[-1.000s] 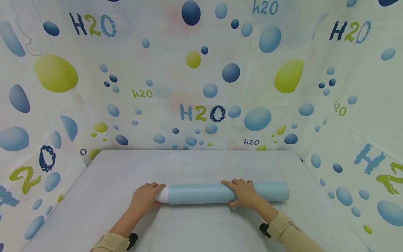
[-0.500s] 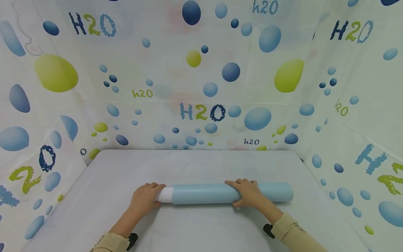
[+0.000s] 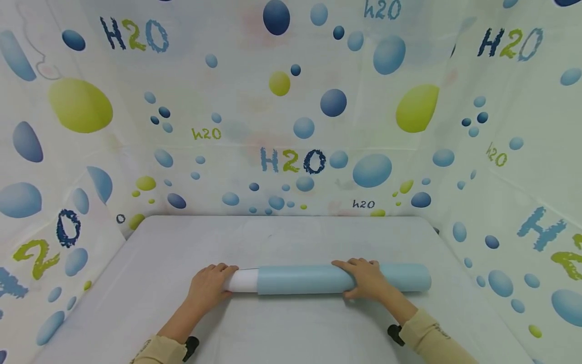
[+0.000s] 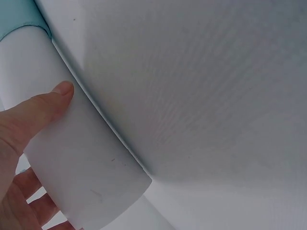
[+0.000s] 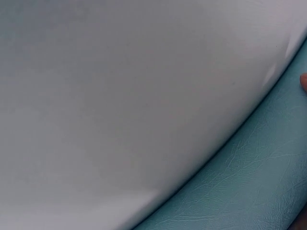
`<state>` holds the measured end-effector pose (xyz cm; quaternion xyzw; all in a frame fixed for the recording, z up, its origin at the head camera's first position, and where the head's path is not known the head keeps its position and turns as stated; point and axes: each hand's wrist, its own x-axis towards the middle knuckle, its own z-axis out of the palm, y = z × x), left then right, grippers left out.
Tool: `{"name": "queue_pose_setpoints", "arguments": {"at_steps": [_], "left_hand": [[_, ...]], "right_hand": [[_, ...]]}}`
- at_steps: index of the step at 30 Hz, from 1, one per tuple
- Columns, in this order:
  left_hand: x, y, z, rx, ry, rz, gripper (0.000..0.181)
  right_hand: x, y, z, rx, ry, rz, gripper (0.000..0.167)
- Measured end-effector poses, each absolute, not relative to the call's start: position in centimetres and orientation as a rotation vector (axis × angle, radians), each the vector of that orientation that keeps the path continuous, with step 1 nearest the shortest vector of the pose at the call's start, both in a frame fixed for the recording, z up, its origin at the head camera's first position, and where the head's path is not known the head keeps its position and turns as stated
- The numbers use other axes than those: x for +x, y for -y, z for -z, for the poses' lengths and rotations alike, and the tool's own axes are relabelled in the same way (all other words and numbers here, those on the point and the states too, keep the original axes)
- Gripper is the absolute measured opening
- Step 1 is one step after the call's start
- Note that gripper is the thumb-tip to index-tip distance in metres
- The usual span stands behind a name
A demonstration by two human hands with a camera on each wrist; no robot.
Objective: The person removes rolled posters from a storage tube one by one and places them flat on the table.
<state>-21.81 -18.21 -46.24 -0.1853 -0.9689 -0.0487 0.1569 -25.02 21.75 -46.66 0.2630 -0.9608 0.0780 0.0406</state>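
Observation:
Across the white table lies a white roll whose right part goes into a light blue rolled sheet with a leather-like surface. My left hand grips the white roll at its left end. In the left wrist view, the left thumb lies over the white roll and the fingers reach round its other side. My right hand grips the blue roll right of its middle, thumb on the near side and fingers over the top. Only a fingertip shows clearly beside the blue roll in the right wrist view.
The white tabletop surrounds the roll. Behind it and at both sides hangs a white curtain printed with blue and green bubbles and "H2O" lettering. Each wrist carries a dark strap piece near its beige cuff.
My right hand has moved to the right with the blue roll, and more of the white roll shows between it and my left hand. The left hand has stayed in place.

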Motion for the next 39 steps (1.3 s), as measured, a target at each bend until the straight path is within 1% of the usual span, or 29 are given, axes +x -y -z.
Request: {"name": "queue_pose_setpoints", "arguments": {"at_steps": [39], "left_hand": [[-21.1,18.4,46.7,-0.510,2.743,0.124,0.054]], "right_hand": [[-24.2,-28.0,46.5,0.674,2.995,-0.309,0.077]]}}
